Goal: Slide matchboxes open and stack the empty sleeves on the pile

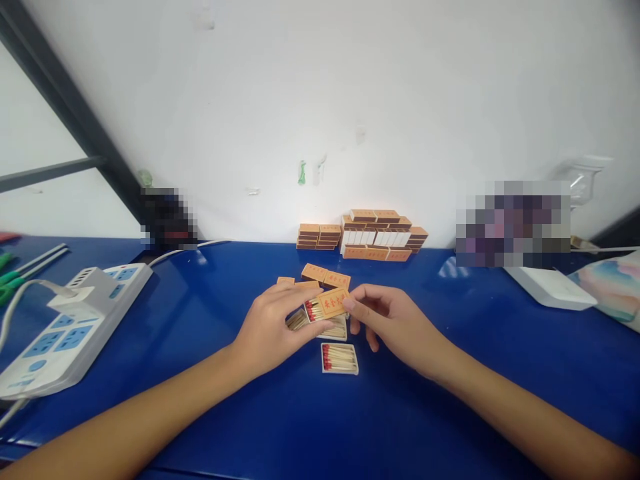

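Between my two hands is a matchbox (334,303) with an orange sleeve, partly slid open so that red match heads show at its left end. My left hand (277,323) grips that left end between thumb and fingers. At the other end, my right hand (387,317) pinches the sleeve with thumb and forefinger. Just below lies an open tray of red-tipped matches (340,358) on the blue table. More filled trays (336,328) sit under the held box, partly hidden by my left hand. Behind it are several orange matchbox sleeves (314,272).
Stacked matchboxes (377,252) stand against the white wall. To the left are a white power strip (95,333) with a plugged-in cable and green-handled scissors (10,283). On the right lie a white flat device (550,288) and a colourful cloth-like item (613,287).
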`<state>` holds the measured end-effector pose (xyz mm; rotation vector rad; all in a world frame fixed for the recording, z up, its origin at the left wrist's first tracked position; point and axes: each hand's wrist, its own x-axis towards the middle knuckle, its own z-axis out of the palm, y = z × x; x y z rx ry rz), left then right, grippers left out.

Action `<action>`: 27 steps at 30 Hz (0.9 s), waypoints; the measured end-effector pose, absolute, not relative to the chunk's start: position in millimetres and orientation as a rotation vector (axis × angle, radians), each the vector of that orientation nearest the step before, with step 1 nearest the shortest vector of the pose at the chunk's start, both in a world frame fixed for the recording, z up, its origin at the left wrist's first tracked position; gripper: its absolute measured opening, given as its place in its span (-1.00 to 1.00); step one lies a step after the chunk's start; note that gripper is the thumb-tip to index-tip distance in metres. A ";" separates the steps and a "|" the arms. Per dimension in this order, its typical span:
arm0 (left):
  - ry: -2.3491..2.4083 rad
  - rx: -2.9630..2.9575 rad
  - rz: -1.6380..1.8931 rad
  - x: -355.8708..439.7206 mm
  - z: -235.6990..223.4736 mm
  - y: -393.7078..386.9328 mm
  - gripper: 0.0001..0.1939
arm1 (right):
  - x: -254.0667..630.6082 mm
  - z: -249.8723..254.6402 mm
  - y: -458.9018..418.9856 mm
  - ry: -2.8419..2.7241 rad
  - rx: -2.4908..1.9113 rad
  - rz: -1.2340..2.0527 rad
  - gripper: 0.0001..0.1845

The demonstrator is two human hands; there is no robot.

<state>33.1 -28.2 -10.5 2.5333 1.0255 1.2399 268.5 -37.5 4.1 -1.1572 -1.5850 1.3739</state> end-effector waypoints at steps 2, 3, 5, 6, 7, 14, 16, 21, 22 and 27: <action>1.061 2.542 1.221 32.8 -8.9 -28.1 -0.60 | 271.0 3.9 -34.6 -1.536 -1.188 1.344 -0.53; 1.081 2.540 1.226 32.9 -7.6 -28.2 -0.62 | 272.9 4.2 -32.8 -1.506 -1.203 1.325 -0.54; 1.118 2.517 1.258 33.3 -4.6 -28.7 -0.63 | 278.7 6.2 -27.5 -1.441 -1.226 1.267 -0.56; 1.128 2.504 1.271 33.5 -3.3 -29.1 -0.63 | 283.2 8.1 -23.6 -1.412 -1.229 1.219 -0.58; 1.126 2.497 1.275 33.7 -2.2 -29.8 -0.64 | 288.9 10.6 -18.5 -1.385 -1.233 1.150 -0.61; 0.661 2.690 1.039 39.0 -0.8 -44.6 -0.62 | 371.4 20.7 41.8 -0.921 -1.288 0.410 -0.87; 0.522 2.735 0.998 41.8 -0.9 -50.2 -0.63 | 398.6 14.7 55.9 -0.885 -1.444 0.232 -0.83; 0.397 2.725 0.935 44.6 -0.7 -57.7 -0.67 | 432.1 -4.1 66.6 -1.100 -1.866 -0.095 -0.84; 0.402 2.717 0.915 44.4 -0.7 -57.9 -0.67 | 432.6 -6.6 66.6 -1.128 -1.889 -0.104 -0.85; 0.408 2.723 0.864 43.5 -2.6 -56.7 -0.70 | 427.3 -14.9 71.8 -1.243 -1.970 -0.032 -0.83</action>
